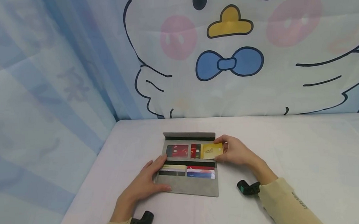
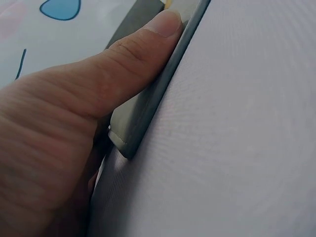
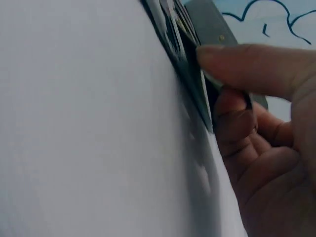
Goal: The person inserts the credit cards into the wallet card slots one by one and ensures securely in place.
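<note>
An unfolded grey wallet (image 1: pixel 189 187) lies on the white table with cards in its slots. My left hand (image 1: pixel 143 181) grips its left side, thumb (image 2: pixel 133 59) across the grey face near the edge and the other fingers at the upper left. At the upper right, my right hand (image 1: pixel 234 151) pinches a yellow card (image 1: pixel 211 151), which sticks out a little past the wallet's side. A dark red card (image 1: pixel 180 151) sits left of it, and a black-and-red card (image 1: pixel 195 151) is partly covered by the yellow one. Lower slots hold a blue-and-white card (image 1: pixel 201 175) and several others.
The white tabletop (image 1: pixel 307 159) extends around the wallet. Behind it hangs a curtain (image 1: pixel 275 86) with a cartoon bird, and a blue-and-white curtain (image 1: pixel 46 132) runs along the left. Black wrist cameras (image 1: pixel 247 188) are strapped at both sleeves.
</note>
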{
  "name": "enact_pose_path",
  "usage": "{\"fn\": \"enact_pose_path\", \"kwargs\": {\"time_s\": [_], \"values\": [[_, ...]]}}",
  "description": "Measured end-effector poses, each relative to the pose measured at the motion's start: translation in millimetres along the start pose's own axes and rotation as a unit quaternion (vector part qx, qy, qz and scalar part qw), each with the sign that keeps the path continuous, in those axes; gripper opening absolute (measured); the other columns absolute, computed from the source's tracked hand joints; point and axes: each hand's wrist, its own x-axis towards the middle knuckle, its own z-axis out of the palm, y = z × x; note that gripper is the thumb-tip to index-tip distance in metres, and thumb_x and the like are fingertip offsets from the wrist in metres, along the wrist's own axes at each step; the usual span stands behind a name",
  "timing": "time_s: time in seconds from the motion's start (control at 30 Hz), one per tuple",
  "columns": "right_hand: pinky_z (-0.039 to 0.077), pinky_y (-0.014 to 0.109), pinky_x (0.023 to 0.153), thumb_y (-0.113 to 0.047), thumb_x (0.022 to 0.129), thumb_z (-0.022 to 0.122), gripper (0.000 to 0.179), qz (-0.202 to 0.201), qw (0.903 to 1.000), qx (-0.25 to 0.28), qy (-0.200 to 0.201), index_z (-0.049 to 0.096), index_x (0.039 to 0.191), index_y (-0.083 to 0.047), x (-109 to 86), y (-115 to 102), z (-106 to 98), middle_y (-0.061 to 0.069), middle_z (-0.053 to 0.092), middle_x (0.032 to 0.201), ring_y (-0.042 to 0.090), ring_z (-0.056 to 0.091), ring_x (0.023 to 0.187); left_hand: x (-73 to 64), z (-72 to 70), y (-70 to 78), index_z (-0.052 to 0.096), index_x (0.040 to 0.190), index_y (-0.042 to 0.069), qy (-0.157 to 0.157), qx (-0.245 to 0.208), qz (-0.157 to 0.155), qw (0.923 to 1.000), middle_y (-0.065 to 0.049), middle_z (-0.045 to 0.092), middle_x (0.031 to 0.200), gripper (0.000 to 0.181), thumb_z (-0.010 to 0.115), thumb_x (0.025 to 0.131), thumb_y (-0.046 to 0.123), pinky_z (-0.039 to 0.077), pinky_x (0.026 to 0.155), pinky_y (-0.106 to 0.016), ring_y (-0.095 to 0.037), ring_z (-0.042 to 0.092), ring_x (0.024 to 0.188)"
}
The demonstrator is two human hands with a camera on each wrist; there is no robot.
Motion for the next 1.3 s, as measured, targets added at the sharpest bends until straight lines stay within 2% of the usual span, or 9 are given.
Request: {"fn": "enact_pose_path", "kwargs": {"time_s": [0.17,0.4,0.63,0.83,0.97,1.3], "values": [[0.056,0.030,0.077,-0.008,0.081,0.084,0.061,-0.010,0.9999,-0.006,-0.005,0.053,0.130,0.008,2.3,4,7,0.014,0.064,0.105,0.021,0.061,0.087,0.3,0.4,-0.9,0.036,0.159,0.018,-0.001,-0.001,0.000,1.0000,-0.007,0.033,0.162,0.104,0.091,0.073,0.042,0.010,0.122,-0.051,-0.028,0.023,0.151],[0.057,0.032,0.083,-0.008,0.083,0.083,0.061,-0.020,0.9997,0.001,-0.017,0.053,0.133,0.008,3.8,7,8,0.018,0.063,0.118,0.022,0.063,0.092,0.0,-0.5,-1.7,0.036,0.158,0.016,0.001,-0.002,0.009,1.0000,-0.008,0.034,0.161,0.104,0.091,0.073,0.040,0.009,0.122,-0.051,-0.028,0.024,0.150],[0.050,0.031,0.071,-0.006,0.081,0.081,0.059,-0.030,0.9982,-0.048,-0.020,0.054,0.131,0.008,-1.6,5,-4,0.013,0.061,0.108,0.019,0.056,0.081,-0.1,0.2,-2.7,0.036,0.158,0.016,0.000,-0.004,0.005,1.0000,-0.008,0.034,0.161,0.104,0.091,0.073,0.042,0.009,0.122,-0.051,-0.030,0.024,0.150],[0.054,0.025,0.070,0.001,0.082,0.078,0.049,-0.028,0.9989,-0.021,-0.032,0.056,0.125,0.011,-3.0,9,-14,0.016,0.061,0.110,0.019,0.059,0.082,0.4,-0.7,-3.5,0.036,0.158,0.015,-0.002,-0.001,0.011,0.9999,-0.009,0.033,0.161,0.105,0.091,0.073,0.041,0.009,0.123,-0.050,-0.030,0.024,0.150],[0.054,0.024,0.072,0.001,0.082,0.077,0.050,-0.021,0.9990,-0.015,-0.036,0.056,0.126,0.012,-2.7,10,-16,0.014,0.060,0.109,0.020,0.059,0.085,1.0,-0.9,-5.4,0.036,0.158,0.015,-0.002,-0.002,0.016,0.9999,-0.009,0.033,0.161,0.104,0.090,0.073,0.042,0.009,0.123,-0.050,-0.030,0.024,0.150],[0.053,0.023,0.071,-0.001,0.084,0.079,0.049,-0.039,0.9979,-0.033,-0.040,0.057,0.124,0.013,-2.6,10,-14,0.009,0.061,0.098,0.020,0.057,0.083,1.0,-1.4,-3.8,0.035,0.158,0.013,-0.007,-0.010,0.018,0.9998,-0.011,0.032,0.162,0.105,0.090,0.073,0.041,0.008,0.123,-0.051,-0.030,0.023,0.150]]}}
